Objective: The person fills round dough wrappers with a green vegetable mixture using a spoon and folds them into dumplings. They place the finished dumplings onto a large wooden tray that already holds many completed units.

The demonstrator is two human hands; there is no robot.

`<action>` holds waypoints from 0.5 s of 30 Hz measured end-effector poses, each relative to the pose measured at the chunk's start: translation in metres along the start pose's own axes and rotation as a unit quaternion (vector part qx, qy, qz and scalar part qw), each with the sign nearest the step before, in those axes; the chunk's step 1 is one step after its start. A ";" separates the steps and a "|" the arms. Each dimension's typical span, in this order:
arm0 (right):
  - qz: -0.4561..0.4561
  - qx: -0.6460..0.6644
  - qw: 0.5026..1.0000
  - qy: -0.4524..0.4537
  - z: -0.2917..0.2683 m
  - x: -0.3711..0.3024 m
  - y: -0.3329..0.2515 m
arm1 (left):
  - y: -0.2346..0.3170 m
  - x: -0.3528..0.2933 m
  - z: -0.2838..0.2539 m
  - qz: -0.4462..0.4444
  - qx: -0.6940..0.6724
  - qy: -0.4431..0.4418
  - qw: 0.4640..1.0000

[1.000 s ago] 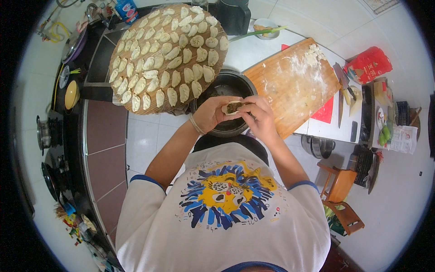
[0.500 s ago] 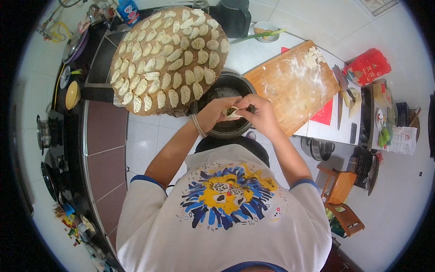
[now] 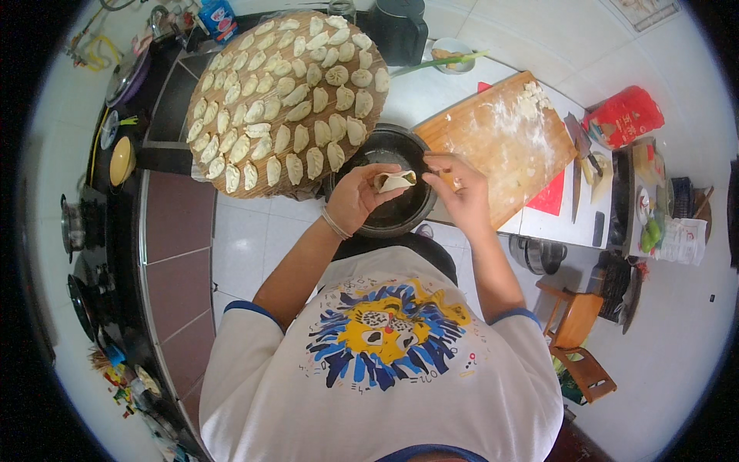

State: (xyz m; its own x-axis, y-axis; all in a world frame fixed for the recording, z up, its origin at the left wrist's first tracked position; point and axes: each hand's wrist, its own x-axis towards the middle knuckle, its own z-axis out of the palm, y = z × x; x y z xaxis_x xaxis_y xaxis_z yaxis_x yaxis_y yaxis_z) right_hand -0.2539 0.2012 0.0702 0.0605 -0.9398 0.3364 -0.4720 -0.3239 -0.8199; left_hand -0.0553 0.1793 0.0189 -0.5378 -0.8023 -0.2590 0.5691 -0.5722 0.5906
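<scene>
My left hand (image 3: 356, 199) holds a dumpling (image 3: 395, 182) between thumb and fingers; its pale wrapper is folded over, with a gap where dark filling shows. Just to its right, my right hand (image 3: 463, 191) is apart from the dumpling, its fingers spread and nothing visible in them. Both hands are above a dark round basin (image 3: 423, 209), whose contents I cannot make out. On the far left, rows of finished dumplings (image 3: 294, 169) cover a round wooden board (image 3: 305, 182).
To the right, a floured wooden cutting board (image 3: 481, 181) bears small dough pieces (image 3: 533, 98). A knife (image 3: 577, 185) lies beside it on the white table (image 3: 523, 231). Behind stand a bowl (image 3: 456, 63) and a black jug (image 3: 399, 31). A wooden chair (image 3: 579, 319) is at the lower right.
My right hand has let go of the dumpling and moved right. The dumpling stays in my left hand, its wrapper now in plainer view.
</scene>
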 end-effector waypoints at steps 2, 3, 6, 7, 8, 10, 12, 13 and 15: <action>0.062 0.050 0.997 -0.006 -0.001 -0.007 0.008 | 0.000 0.000 -0.002 -0.008 -0.034 -0.004 0.999; 0.082 0.071 0.994 -0.015 0.000 -0.013 0.014 | 0.000 0.000 -0.003 -0.013 -0.051 -0.005 0.999; 0.115 0.171 0.978 -0.007 0.015 -0.022 0.026 | 0.000 0.001 -0.001 -0.029 -0.074 -0.017 0.997; 0.122 0.210 0.970 0.001 0.019 -0.024 0.028 | -0.001 0.002 -0.001 -0.034 -0.072 -0.012 0.997; 0.118 0.195 0.974 -0.004 0.019 -0.026 0.029 | -0.002 0.002 -0.002 -0.040 -0.071 -0.007 0.997; 0.109 0.168 0.980 -0.016 0.021 -0.026 0.029 | -0.003 0.003 -0.003 -0.042 -0.061 -0.005 0.997; 0.103 0.157 0.982 -0.016 0.022 -0.027 0.032 | -0.005 0.004 -0.003 -0.035 -0.044 -0.009 0.998; 0.099 0.152 0.983 -0.016 0.022 -0.027 0.033 | -0.005 0.003 -0.002 -0.032 -0.036 -0.013 0.999; 0.103 0.152 0.983 -0.005 0.023 -0.027 0.033 | -0.004 0.003 0.000 -0.027 -0.021 -0.020 0.999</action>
State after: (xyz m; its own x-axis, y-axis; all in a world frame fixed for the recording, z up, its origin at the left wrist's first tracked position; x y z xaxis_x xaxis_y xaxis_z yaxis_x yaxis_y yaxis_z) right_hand -0.2510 0.2131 0.0235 0.0002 -0.9895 0.1448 -0.1900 -0.1422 -0.9714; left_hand -0.0590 0.1793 0.0158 -0.5925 -0.7627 -0.2592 0.5627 -0.6222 0.5443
